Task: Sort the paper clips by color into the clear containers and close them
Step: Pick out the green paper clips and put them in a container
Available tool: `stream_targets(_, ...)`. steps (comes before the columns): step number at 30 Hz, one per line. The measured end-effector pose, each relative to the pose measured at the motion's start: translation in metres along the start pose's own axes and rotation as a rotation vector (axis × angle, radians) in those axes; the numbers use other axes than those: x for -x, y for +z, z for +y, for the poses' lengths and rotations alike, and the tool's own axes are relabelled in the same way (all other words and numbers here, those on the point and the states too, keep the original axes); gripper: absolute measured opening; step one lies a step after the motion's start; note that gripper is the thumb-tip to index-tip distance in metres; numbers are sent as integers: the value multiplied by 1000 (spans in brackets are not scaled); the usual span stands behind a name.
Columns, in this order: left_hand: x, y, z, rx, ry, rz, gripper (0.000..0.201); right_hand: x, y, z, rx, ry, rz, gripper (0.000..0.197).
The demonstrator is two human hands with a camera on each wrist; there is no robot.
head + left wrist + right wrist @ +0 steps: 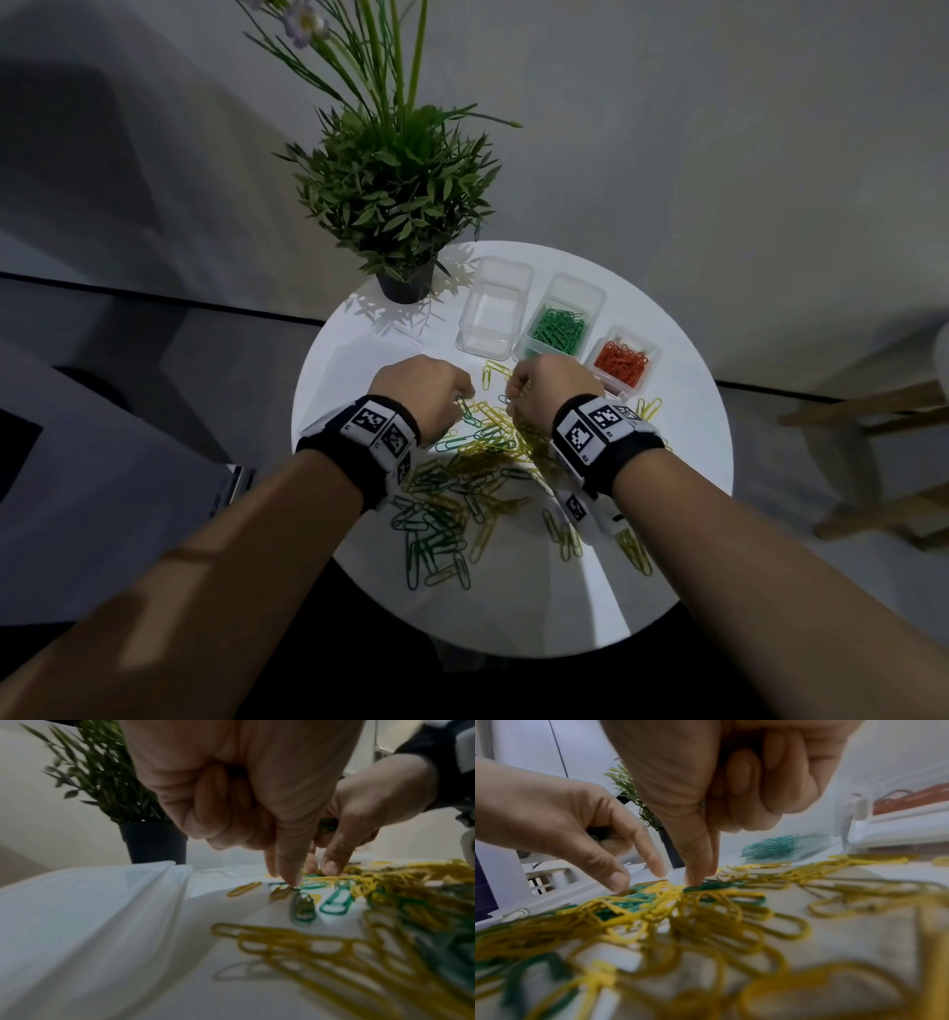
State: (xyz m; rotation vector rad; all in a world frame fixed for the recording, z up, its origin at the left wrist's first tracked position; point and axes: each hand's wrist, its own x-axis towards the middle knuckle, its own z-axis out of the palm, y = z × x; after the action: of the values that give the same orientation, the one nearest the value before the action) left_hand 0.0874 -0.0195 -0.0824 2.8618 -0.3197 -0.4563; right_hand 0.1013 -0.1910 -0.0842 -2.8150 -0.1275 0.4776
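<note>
Picking greens from mixed pile (477, 462), bench (683, 462) centre, just near side of green container (560, 324). Left hand (426, 395): index and thumb down on green clip (303, 908), other fingers curled, dark clips seemingly tucked in palm. Right hand (549, 395): index and thumb closing on dark green clip (713, 885); lift not confirmed. Clips: thin coated wire loops, light, stiff, slick, prone to interlock. Judgement: pinch one end, drag free of yellows. Empty container (495, 308), red container (624, 362): clear rigid plastic, lids off.
</note>
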Motion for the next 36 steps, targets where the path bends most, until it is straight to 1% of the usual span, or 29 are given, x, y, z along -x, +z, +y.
stream_targets(4, -2, -2, 4, -89, 73, -14, 23, 0, 0, 3, -9, 18, -4, 10)
stream_targets(8, -3, -2, 8, -162, 120, -25, 19, -9, 3, -1, 47, 29, -44, 5)
stream_targets(10, -4, -1, 6, -122, 94, -34, 15, -15, 7, -5, 104, 48, -85, 5)
stream_targets(12, -5, 2, 2, -35, 42, -32, 11, -19, 11, -7, 124, 63, -115, 9)
stream_targets(16, -2, 4, -5, 104, -20, -75, 14, -21, 14, -7, 109, 54, -154, 15)
stream_targets(18, 1, 3, -7, 223, -55, -69, 18, -19, 13, -6, 112, 41, -183, 16)
stream_targets(20, 3, 2, -7, 445, -91, -18, 23, -11, 13, -5, 126, 32, -194, 18)
stream_targets(21, 5, 1, -5, 604, -118, -7, 25, -6, 13, -5, 128, 36, -189, 19)
stream_targets(23, 10, 1, -3, 1007, -190, -45, 30, 4, 13, -3, 91, 44, -164, 20)
stream_targets(24, 12, 1, -2, 1179, -219, -77, 33, 7, 11, -2, 42, 43, -153, 18)
stream_targets(25, 14, 1, -3, 1296, -230, -106, 34, 10, 8, -1, -24, 36, -148, 16)
stream_targets(26, 15, 2, -4, 1359, -232, -129, 35, 12, 5, 0, -111, 38, -156, 18)
stream_targets(27, 17, 2, -4, 1405, -230, -148, 34, 12, 0, 0, -230, 57, -169, 23)
stream_targets(29, 20, 0, -1, 1462, -240, -166, 28, 14, -9, 0, -546, 150, -196, 32)
stream_targets(31, 22, 0, 2, 1520, -257, -172, 22, 17, -19, -1, -812, 255, -204, 33)
stream_targets(33, 21, 0, 3, 1585, -268, -192, 16, 21, -24, -1, -988, 306, -214, 28)
stream_targets(35, 19, -1, 2, 1658, -278, -219, 10, 20, -28, 1, -1114, 297, -207, 23)
stream_targets(36, 17, -3, 0, 1684, -284, -227, 11, 19, -29, 3, -1167, 286, -190, 22)
